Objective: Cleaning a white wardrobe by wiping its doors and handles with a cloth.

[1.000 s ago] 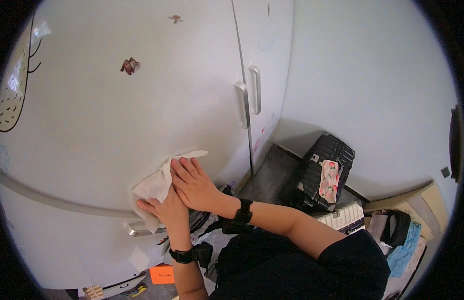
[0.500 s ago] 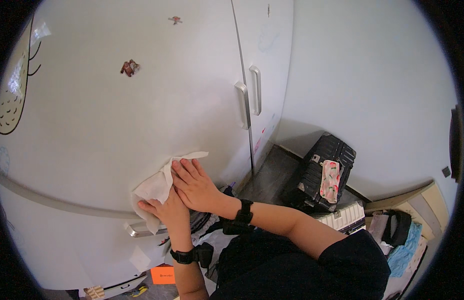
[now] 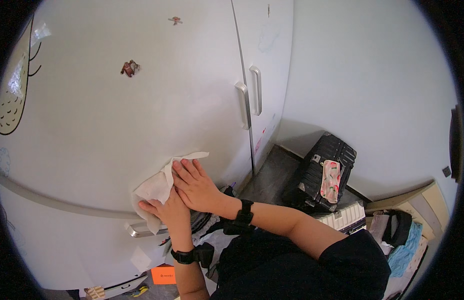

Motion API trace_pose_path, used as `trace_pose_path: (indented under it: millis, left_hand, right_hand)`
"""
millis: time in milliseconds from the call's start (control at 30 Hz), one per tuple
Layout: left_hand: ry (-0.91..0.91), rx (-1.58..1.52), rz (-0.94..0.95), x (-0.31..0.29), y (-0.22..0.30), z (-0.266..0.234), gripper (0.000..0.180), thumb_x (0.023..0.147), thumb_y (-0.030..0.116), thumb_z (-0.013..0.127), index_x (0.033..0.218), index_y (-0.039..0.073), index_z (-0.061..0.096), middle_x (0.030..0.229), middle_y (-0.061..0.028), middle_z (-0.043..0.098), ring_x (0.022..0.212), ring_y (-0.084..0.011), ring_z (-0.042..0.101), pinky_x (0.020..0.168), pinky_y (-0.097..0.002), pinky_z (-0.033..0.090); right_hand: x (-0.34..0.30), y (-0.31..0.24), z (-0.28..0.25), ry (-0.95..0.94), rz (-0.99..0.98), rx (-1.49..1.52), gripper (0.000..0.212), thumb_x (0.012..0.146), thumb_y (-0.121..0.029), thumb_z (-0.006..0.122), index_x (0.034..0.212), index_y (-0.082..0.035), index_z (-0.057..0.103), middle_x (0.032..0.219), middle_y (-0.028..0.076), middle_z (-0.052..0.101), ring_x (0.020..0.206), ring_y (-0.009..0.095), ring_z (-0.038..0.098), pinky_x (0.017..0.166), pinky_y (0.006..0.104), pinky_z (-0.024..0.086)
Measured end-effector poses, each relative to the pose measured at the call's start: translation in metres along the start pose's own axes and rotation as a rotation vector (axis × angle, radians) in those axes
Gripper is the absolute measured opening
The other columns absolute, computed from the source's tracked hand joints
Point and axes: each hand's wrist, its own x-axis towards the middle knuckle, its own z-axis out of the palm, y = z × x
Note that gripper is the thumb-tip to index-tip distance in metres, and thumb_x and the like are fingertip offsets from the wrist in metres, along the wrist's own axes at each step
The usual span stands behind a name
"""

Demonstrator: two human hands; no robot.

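A thin white cloth (image 3: 154,186) lies creased against the large white cabinet door (image 3: 157,115), just above the door's lower edge. On its lower part rests my left hand (image 3: 173,212), thumb stretched to the left and the other fingers partly hidden by my right hand; the cloth is bunched at its fingers. My right hand (image 3: 198,189) overlaps the left, its fingers extended flat over the cloth's upper right fold. One corner of the cloth sticks out to the right above the fingertips. Another hangs down by the metal drawer handle (image 3: 137,231).
Two upright metal handles (image 3: 243,106) flank the door seam. A black suitcase (image 3: 319,172) with a patterned pouch (image 3: 330,181) on it stands by the right wall, near a white ribbed case (image 3: 344,218). Dark clothing (image 3: 204,222) lies below my hands. An orange box (image 3: 163,275) sits on the floor.
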Motion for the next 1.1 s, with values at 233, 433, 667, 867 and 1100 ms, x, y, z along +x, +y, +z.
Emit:
trace_pose_path:
  millis: [233,433,667,867,1100]
  left_hand:
    - [0.055,-0.005,0.006,-0.002,-0.001,0.005,0.042,0.085,0.029,0.046,0.126,0.024,0.046,0.136,-0.007,0.036,0.127,-0.04,0.021,0.097,-0.0646,0.005]
    - [0.04,-0.01,0.016,-0.001,0.0,0.001,0.041,0.085,0.029,0.046,0.126,0.025,0.046,0.135,-0.0058,0.037,0.127,-0.0389,0.02,0.098,-0.0642,0.004]
    - [0.045,0.03,0.006,-0.003,-0.001,0.006,0.04,0.085,0.029,0.047,0.125,0.024,0.048,0.133,-0.0059,0.039,0.126,-0.0389,0.023,0.098,-0.0637,0.005]
    - [0.049,0.016,0.014,-0.001,-0.001,0.006,0.041,0.085,0.029,0.047,0.125,0.024,0.047,0.134,-0.0082,0.038,0.125,-0.039,0.024,0.098,-0.0637,0.006]
    - [-0.045,-0.074,0.004,-0.001,0.002,-0.003,0.042,0.083,0.03,0.047,0.123,0.016,0.049,0.131,-0.0128,0.042,0.123,-0.0447,0.027,0.099,-0.0645,0.007]
  right_hand:
    - [0.0,-0.001,0.0,-0.003,0.002,-0.01,0.042,0.079,-0.02,0.052,0.116,-0.001,0.049,0.137,0.016,0.03,0.129,0.032,0.022,0.106,0.0474,0.014]
    - [0.0,0.0,0.0,0.0,0.006,-0.006,0.042,0.078,-0.02,0.053,0.115,0.0,0.049,0.137,0.016,0.03,0.129,0.032,0.022,0.106,0.047,0.013]
    - [-0.001,-0.001,0.003,0.02,0.026,0.015,0.049,0.077,-0.019,0.052,0.124,-0.007,0.044,0.14,0.011,0.028,0.13,0.028,0.023,0.106,0.0461,0.016]
    - [0.0,0.0,0.003,0.018,0.027,0.0,0.048,0.078,-0.02,0.051,0.124,-0.005,0.044,0.14,0.012,0.028,0.129,0.03,0.025,0.106,0.0467,0.016]
    - [-0.001,0.0,-0.001,-0.019,0.017,0.002,0.04,0.077,-0.02,0.053,0.111,0.001,0.05,0.128,0.019,0.039,0.116,0.037,0.036,0.099,0.0513,0.025]
